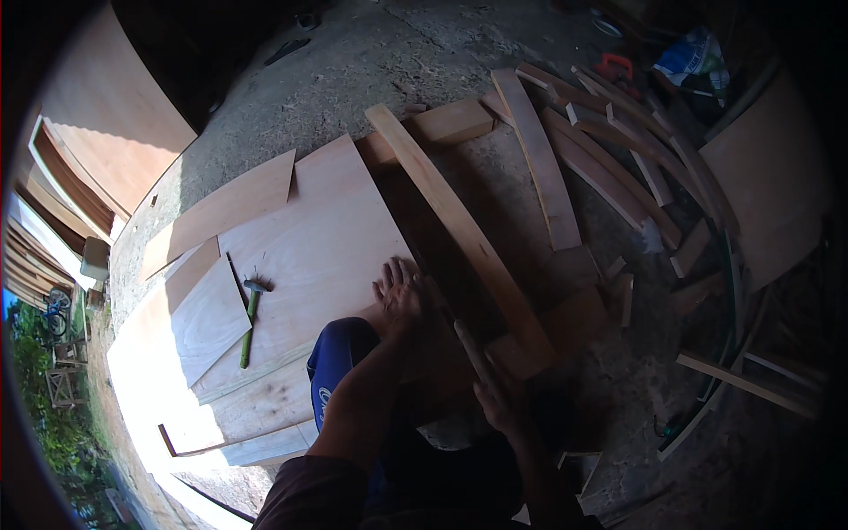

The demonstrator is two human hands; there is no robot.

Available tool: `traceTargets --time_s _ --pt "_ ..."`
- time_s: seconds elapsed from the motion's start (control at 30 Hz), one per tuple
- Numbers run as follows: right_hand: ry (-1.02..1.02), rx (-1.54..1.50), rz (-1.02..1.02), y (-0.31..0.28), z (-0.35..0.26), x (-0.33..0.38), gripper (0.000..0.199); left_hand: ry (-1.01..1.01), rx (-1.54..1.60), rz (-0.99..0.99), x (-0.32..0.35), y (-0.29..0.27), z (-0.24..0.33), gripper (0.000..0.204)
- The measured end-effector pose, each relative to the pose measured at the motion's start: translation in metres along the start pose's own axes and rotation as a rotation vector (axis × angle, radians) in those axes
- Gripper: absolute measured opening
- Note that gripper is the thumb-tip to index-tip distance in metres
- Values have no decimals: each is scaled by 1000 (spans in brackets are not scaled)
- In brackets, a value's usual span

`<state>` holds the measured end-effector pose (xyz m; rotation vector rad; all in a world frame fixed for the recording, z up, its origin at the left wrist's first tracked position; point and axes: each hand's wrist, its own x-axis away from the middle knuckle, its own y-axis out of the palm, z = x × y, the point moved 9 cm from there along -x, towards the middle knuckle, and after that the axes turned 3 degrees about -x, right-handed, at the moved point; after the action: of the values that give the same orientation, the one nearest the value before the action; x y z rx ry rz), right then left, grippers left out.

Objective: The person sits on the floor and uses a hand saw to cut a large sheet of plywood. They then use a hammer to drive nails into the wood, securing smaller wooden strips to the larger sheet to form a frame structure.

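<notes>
My left hand (397, 291) lies flat on a large pale plywood sheet (327, 230), close to its right edge, with the fingers spread. Lower and to the right, my right hand (496, 405) is closed round a long, narrow, greyish tool (475, 350) that points up and away from me. Shadow hides its lower end, and its exact kind cannot be made out. My blue-clad knee (343, 349) presses against the sheet beside my left forearm. A hammer (251, 322) with a green handle rests on the plywood left of the knee.
A long timber plank (464, 225) runs just right of the sheet, across a wooden block (455, 122). Several cut boards (609, 168) are piled at the right. Smaller plywood pieces (221, 208) overlap at the left. A blue-and-white bag (693, 62) sits at the far right.
</notes>
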<state>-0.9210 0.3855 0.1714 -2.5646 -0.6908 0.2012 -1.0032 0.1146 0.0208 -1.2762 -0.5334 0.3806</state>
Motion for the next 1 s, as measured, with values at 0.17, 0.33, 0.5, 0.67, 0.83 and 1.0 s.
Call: traceTargets --time_s 0.17,0.33,0.5,0.67,0.83,1.0 --pt "303 436 -440 -40 -31 119 74 -37 -25 16 2 2 -2 61" --pt "-125 -34 102 7 -7 -47 47 -52 -44 -21 -2 -4 14 62" --pt "-65 74 13 -13 -28 15 60 -15 38 23 -4 -2 -5 61" --pt "276 246 -231 -46 -43 121 47 -18 -20 17 5 -9 2 61" --pt "26 -142 66 11 1 -53 53 -3 -9 -2 -3 -10 18 62" --pt "3 140 -33 -25 -22 53 60 -17 -4 26 -3 -4 2 62"
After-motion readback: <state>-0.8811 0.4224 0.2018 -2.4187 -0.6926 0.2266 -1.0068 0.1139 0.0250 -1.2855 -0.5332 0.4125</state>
